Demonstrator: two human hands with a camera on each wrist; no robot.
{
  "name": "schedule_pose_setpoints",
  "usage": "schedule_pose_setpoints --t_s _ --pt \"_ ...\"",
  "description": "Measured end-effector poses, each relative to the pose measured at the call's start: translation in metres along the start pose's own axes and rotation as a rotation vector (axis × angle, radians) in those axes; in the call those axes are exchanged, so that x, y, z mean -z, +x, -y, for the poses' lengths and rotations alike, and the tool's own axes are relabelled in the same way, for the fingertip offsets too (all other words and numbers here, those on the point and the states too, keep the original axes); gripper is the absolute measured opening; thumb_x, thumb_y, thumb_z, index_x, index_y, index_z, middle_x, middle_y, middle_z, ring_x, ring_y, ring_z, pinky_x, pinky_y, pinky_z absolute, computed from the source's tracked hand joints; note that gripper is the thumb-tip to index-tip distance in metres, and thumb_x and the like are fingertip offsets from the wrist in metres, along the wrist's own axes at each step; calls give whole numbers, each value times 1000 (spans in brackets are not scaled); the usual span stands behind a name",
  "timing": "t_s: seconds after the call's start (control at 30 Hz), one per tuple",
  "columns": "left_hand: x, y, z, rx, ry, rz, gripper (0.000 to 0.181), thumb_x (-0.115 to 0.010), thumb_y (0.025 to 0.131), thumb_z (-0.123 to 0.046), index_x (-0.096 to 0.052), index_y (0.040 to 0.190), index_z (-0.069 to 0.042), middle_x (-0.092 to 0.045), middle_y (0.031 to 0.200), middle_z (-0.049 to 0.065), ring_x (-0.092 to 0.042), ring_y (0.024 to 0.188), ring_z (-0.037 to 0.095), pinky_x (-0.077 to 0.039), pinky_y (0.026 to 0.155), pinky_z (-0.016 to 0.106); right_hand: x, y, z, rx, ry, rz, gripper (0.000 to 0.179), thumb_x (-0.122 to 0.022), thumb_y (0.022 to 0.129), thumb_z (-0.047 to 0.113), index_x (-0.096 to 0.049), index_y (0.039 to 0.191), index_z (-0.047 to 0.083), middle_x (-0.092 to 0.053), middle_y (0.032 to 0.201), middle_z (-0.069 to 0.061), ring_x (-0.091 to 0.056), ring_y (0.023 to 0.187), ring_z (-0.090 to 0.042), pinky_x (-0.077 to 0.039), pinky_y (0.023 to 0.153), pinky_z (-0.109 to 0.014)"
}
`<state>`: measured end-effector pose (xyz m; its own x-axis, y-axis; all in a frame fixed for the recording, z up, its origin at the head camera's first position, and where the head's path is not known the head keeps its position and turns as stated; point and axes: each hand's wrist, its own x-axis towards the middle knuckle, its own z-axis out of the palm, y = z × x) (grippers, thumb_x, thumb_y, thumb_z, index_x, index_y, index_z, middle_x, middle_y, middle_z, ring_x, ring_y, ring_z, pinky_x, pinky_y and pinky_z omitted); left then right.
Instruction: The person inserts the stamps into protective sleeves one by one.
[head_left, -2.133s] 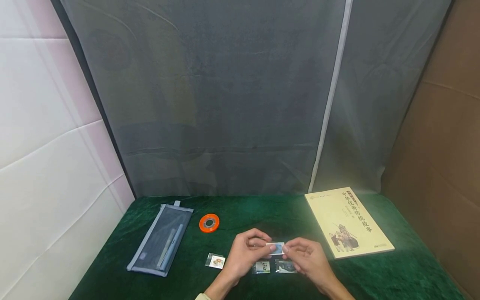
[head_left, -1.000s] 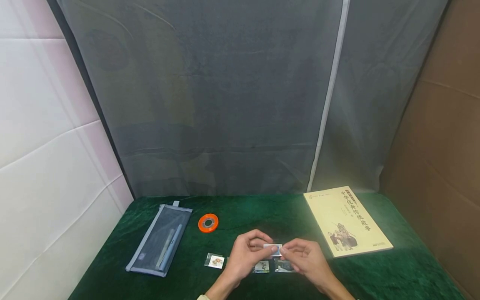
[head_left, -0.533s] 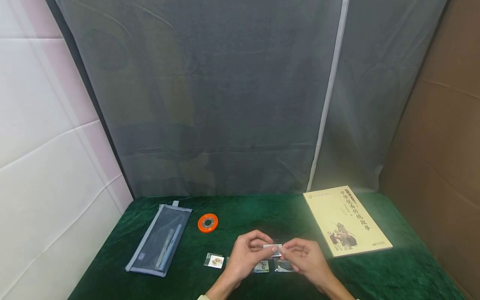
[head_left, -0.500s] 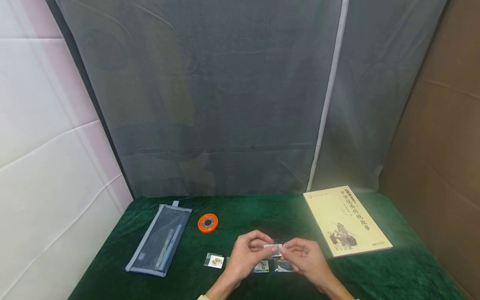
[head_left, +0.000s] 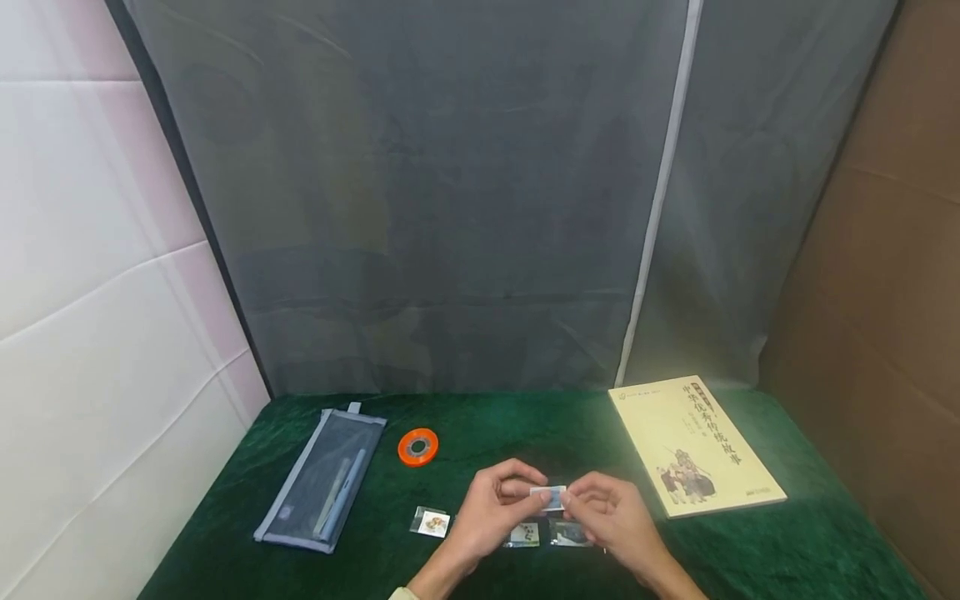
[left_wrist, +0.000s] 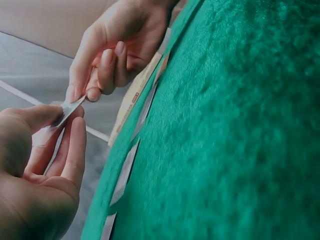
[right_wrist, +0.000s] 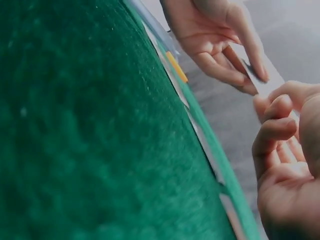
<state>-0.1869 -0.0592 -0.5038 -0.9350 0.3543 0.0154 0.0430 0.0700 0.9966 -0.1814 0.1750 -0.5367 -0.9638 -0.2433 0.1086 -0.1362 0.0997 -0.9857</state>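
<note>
Just above the front of the green cloth, both hands hold one small blue stamp with a white border [head_left: 553, 497]. My left hand [head_left: 489, 514] pinches its left end between thumb and fingers. At the right end, the thumb and index finger of my right hand [head_left: 617, 517] pinch its edge. In the left wrist view, clear film [left_wrist: 46, 134] shows around the stamp. Below the hands lie a small sleeved picture [head_left: 523, 535] and a darker one [head_left: 570, 534]. Another sleeved picture [head_left: 431, 522] lies left of my left hand, which partly hides the row.
An orange ring-shaped roll [head_left: 406, 451] lies behind the sleeved pictures. To the left is a blue mesh zip pouch [head_left: 300, 504] with slim tools inside. A cream book [head_left: 652, 417] lies at the back right. A grey curtain [head_left: 450, 208] stands behind the green cloth [head_left: 517, 417].
Both hands keep their pinch on the stamp in nearly the same place. The stamp's tilt changes slightly, and the head view shifts a little.
</note>
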Motion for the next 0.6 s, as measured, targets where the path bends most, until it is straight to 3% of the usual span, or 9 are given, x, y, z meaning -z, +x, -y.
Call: schedule_pose_setpoints --t_s 0.17,0.27,0.33,0.43,0.6 --pt "13 -8 0 23 -3 17 32 -80 100 -29 -73 123 -8 -85 106 10 -82 102 28 -64 89 33 -11 4 11 5 -141 16 21 -82 99 30 -73 114 18 -71 82 -3 -50 47 -3 -43 44 -20" --pt "24 -15 0 26 -7 22 33 -80 101 -28 -72 125 -6 -84 110 14 -81 105 32 -64 90 32 -21 8 22 108 -248 37 25 -83 98 27 -72 119 20 -76 103 -2 -55 51 -3 -47 46 -24" --pt "32 -20 0 28 4 16 33 -79 101 -28 -72 125 -7 -84 112 14 -80 106 33 -63 88 32 -29 12 29 189 -297 53 24 -83 98 24 -73 120 20 -76 108 -1 -58 54 -2 -49 47 -25" --pt "46 -28 -2 36 21 -3 33 -79 101 -28 -72 125 -7 -83 114 15 -80 106 33 -63 87 31 -43 19 37 264 -336 79 18 -81 100 21 -74 116 20 -78 106 2 -58 55 0 -50 47 -24" --pt "71 -44 -7 61 93 -58 34 -78 102 -30 -73 125 -5 -83 116 13 -79 107 28 -63 88 29 -67 30 41 258 -328 87 10 -79 101 21 -75 109 18 -78 98 6 -58 55 1 -50 49 -23"
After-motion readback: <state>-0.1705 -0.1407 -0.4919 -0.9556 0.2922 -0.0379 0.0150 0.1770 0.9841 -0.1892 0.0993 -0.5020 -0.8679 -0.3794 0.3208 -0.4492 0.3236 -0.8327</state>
